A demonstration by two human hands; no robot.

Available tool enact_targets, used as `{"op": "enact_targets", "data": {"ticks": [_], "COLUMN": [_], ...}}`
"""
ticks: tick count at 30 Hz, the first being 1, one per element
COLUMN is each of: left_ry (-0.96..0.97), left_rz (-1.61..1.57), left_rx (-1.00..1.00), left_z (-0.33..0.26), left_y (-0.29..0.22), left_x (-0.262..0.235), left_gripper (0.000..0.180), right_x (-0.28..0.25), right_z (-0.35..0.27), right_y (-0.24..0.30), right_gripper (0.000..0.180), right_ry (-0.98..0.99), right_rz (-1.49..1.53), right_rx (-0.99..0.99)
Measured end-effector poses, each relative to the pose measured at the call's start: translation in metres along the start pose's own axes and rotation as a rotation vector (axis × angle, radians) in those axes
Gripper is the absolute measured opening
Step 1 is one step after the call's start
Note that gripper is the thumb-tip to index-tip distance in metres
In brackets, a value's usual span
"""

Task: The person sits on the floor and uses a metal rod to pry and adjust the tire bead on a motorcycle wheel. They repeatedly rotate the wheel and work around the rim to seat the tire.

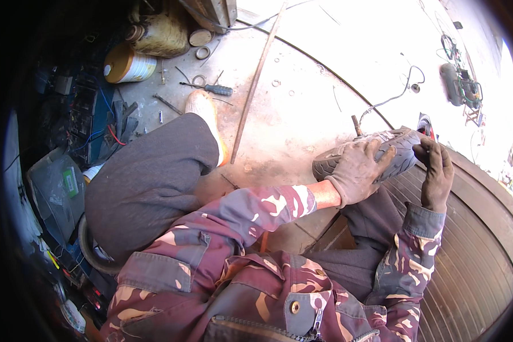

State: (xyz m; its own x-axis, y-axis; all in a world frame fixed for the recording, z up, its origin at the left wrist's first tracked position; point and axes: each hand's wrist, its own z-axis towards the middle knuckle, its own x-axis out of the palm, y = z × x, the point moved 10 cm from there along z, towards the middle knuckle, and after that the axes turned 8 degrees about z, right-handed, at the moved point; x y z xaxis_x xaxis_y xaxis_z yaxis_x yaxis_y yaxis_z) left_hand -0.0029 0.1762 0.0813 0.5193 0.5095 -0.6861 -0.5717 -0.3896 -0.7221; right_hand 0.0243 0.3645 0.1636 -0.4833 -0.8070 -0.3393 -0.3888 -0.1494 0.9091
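Observation:
A tyre (402,149) with black grooved tread lies beyond my right knee, at the right of the middle. My left hand (359,168), in a dusty grey-brown glove, is laid across its near side with fingers curved over the tread. At the tyre's right end is my right hand (437,174), dark all over; its bent fingers meet the tyre's edge, and their tips are partly hidden. A small red and black part (426,126) shows just past that end. A short metal rod (357,125) sticks up behind the tyre.
On the floor lie a blue-handled screwdriver (218,89), a long thin bar (259,85) and metal rings (203,52). Dirty jugs (164,35) and an orange-white container (132,64) stand back left, beside clutter with wires. A ribbed brown panel (473,268) lies right. A dark green machine (460,85) stands far right.

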Motion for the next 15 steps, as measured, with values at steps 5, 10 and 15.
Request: {"op": "enact_targets", "data": {"ticks": [5, 10, 15], "left_ry": [0.018, 0.018, 0.027], "left_rz": [0.023, 0.126, 0.023], "left_rx": [0.039, 0.051, 0.137], "left_z": [0.002, -0.002, -0.013], "left_y": [-0.02, -0.029, -0.048], "left_x": [0.015, 0.018, 0.026], "left_gripper": [0.091, 0.092, 0.091], "right_x": [0.004, 0.006, -0.002], "right_z": [0.004, -0.002, -0.005], "right_y": [-0.03, -0.042, -0.043], "right_gripper": [0.03, 0.027, 0.027], "right_ry": [0.015, -0.046, -0.051], "right_rz": [-0.157, -0.225, -0.411], "right_rx": [-0.049, -0.121, -0.159]}}
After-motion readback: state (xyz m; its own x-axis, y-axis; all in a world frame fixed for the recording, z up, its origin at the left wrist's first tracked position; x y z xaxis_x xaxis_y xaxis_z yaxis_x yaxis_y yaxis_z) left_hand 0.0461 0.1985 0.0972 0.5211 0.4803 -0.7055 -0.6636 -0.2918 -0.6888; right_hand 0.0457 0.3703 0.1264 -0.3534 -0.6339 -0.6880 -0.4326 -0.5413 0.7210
